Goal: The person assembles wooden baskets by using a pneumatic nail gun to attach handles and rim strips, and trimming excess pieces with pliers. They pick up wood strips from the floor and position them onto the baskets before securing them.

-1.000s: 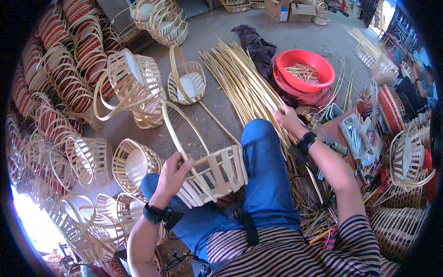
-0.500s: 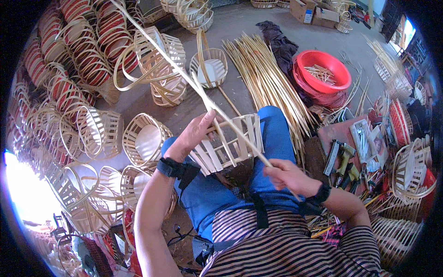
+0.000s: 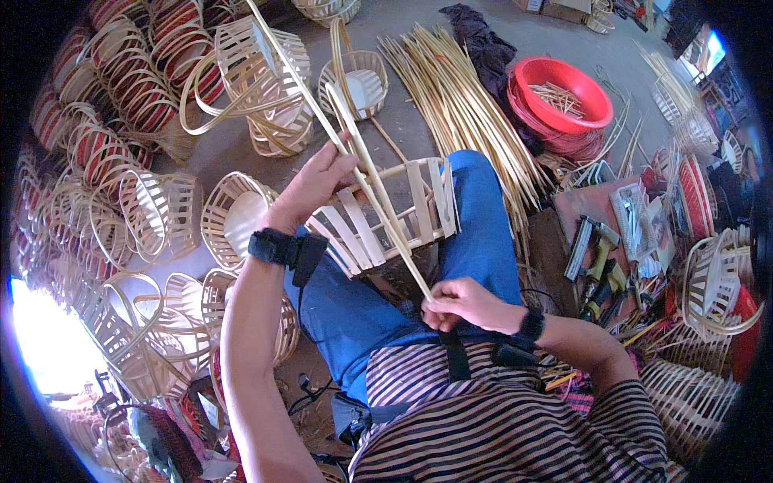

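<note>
Sticks (image 3: 463,113), a basket (image 3: 419,201), a long strip (image 3: 287,62)

The sticks lie piled on the floor (image 3: 560,39) by our right knee (image 3: 481,179). The basket sits at the front edge of our lap (image 3: 346,322). The long strip slants over it. Our left hand's (image 3: 316,181) grip curls round the strip; we cannot tell if it has the handle (image 3: 344,111) too. Our right hand's (image 3: 473,304) grip pinches the near end.

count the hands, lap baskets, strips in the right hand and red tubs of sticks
Left hand and right hand: 2
Lap basket: 1
Held strip: 1
Red tub: 1
Total: 5
</note>
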Demonstrator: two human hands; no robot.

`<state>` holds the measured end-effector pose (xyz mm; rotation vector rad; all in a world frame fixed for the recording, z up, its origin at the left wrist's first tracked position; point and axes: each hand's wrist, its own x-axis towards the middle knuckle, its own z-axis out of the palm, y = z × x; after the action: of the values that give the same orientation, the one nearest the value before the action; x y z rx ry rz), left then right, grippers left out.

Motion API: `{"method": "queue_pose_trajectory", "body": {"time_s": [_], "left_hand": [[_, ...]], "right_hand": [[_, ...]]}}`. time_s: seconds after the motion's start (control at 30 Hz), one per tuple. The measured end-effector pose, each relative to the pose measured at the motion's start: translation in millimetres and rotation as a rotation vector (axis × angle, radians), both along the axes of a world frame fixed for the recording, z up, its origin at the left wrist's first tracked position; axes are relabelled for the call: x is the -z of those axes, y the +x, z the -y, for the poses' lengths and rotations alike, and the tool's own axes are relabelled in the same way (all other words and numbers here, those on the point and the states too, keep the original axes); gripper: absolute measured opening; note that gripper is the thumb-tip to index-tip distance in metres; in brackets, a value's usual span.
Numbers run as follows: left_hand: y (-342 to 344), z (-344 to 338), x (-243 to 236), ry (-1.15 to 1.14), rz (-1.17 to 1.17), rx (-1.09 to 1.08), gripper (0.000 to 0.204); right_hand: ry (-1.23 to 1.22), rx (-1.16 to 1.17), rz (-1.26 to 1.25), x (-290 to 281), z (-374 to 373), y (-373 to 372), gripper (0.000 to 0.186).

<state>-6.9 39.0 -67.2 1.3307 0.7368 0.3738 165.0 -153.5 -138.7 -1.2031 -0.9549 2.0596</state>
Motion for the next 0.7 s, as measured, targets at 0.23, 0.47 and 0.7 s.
{"method": "queue_pose_trajectory", "body": {"time_s": [0.23,0.47,0.7], "left_hand": [[19.9,40.2,13.4,1.167,-0.431,-0.035,0.106],[6.7,41.7,-10.4,1.135,-0.589,0.139,0.083],[12.5,48.4,0.7,1.45,-0.575,0.109,0.099]], "right_hand": [[0.059,0.608,-0.084,0.2,-38.1,-40.4,0.019],[0.121,0.636,-0.213,6.6,-44.5,-64.7,0.019],[0.081,0.45,-0.316,-2.0,-45.4,-39.9,0.02]]}}
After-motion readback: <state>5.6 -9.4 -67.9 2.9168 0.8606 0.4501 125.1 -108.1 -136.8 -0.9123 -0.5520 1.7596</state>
